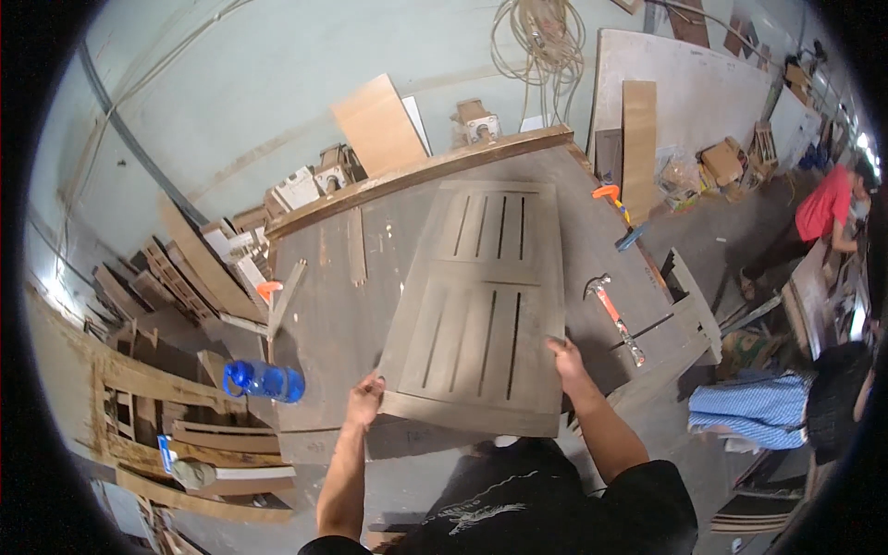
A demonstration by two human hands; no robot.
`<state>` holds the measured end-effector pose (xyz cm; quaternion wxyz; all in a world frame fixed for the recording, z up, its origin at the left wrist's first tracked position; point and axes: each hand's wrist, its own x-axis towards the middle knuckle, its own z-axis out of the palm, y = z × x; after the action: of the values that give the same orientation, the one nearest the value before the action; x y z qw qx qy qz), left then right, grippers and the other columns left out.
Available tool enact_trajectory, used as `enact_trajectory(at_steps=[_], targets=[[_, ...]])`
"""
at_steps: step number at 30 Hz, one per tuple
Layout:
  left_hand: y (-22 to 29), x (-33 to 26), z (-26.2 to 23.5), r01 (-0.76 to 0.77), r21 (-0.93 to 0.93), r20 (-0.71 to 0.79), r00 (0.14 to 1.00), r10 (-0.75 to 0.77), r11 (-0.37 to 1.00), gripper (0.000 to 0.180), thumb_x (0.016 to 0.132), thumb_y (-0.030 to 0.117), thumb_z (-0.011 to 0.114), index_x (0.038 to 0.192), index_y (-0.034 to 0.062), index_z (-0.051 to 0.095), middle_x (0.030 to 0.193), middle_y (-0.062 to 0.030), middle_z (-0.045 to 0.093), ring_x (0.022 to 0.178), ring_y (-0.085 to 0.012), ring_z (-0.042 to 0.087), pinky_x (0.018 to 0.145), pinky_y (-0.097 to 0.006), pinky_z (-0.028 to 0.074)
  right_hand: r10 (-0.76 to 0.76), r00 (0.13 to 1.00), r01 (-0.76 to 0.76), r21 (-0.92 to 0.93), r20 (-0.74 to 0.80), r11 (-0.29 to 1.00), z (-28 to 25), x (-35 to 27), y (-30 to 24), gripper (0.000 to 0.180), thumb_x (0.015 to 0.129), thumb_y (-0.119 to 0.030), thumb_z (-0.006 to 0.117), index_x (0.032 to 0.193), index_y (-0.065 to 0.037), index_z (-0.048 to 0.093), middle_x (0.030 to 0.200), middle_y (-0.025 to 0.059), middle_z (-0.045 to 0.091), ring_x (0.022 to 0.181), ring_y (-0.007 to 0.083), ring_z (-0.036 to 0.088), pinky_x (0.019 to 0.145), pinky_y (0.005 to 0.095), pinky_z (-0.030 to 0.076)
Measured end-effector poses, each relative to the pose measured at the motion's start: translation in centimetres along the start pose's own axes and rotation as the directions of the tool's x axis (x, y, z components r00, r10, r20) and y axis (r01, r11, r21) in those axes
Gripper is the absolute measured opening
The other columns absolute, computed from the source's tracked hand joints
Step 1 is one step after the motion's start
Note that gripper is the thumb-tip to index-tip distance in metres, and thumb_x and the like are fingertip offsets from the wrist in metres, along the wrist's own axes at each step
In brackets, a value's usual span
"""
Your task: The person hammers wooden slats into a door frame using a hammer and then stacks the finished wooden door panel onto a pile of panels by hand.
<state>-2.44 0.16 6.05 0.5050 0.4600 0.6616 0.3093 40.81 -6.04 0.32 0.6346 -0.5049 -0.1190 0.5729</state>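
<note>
A wooden slatted panel (453, 314), greyish brown with two rows of long slots, lies tilted over the workbench (324, 342), its near end reaching past the front edge. My left hand (366, 400) grips its near left corner, the thumb on top. On the right long edge, my right hand (566, 359) holds the panel with the thumb over the face. The fingers of both hands are partly hidden beneath it. To the right of the panel lies a claw hammer (612, 314) with an orange-red handle.
A blue water bottle (264, 381) lies at the bench's left edge. A wooden rail (416, 180) runs along the back. An orange-handled clamp (618, 215) grips the right side, near a wooden frame piece (689, 301). A person in red (823, 208) works far right.
</note>
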Motion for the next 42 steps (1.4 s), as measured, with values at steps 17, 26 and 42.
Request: enact_trajectory(at_steps=[17, 26, 42], targets=[[-10.3, -5.0, 13.2, -0.706, 0.409, 0.488, 0.704, 0.516, 0.578, 0.063, 0.091, 0.052, 0.061, 0.144, 0.0198, 0.051, 0.158, -0.0141, 0.030, 0.142, -0.0402, 0.034, 0.115, -0.055, 0.027, -0.025, 0.903, 0.208, -0.386, 0.428, 0.899, 13.0, -9.9, -19.1, 0.075, 0.098, -0.051, 0.050, 0.152, -0.002, 0.032, 0.121, 0.0103, 0.064, 0.105, 0.0173, 0.061, 0.086, 0.0296, 0.050], [17.9, -10.2, -2.2, 0.116, -0.532, 0.154, 0.987, -0.039, 0.839, 0.060, 0.095, 0.053, 0.058, 0.131, 0.0045, 0.057, 0.101, -0.0066, 0.067, 0.085, -0.0129, 0.063, 0.069, -0.030, 0.054, -0.230, 0.921, 0.386, -0.651, 0.315, 0.654, 6.6, 5.1, 10.6, 0.048, 0.094, -0.028, 0.060, 0.130, 0.004, 0.055, 0.128, 0.0154, 0.061, 0.118, 0.0278, 0.056, 0.101, 0.0386, 0.043], [7.5, -15.6, -3.6, 0.239, -0.152, -0.423, 0.861, -0.282, 0.959, 0.053, 0.089, 0.044, 0.061, 0.113, -0.0027, 0.067, 0.098, -0.0128, 0.071, 0.094, -0.0201, 0.065, 0.086, -0.035, 0.049, 0.212, 0.977, -0.197, -0.562, -0.040, 0.803, 8.9, -1.0, 3.7, 0.057, 0.092, -0.038, 0.061, 0.134, 0.001, 0.055, 0.135, 0.0142, 0.056, 0.121, 0.0315, 0.052, 0.103, 0.0443, 0.038]])
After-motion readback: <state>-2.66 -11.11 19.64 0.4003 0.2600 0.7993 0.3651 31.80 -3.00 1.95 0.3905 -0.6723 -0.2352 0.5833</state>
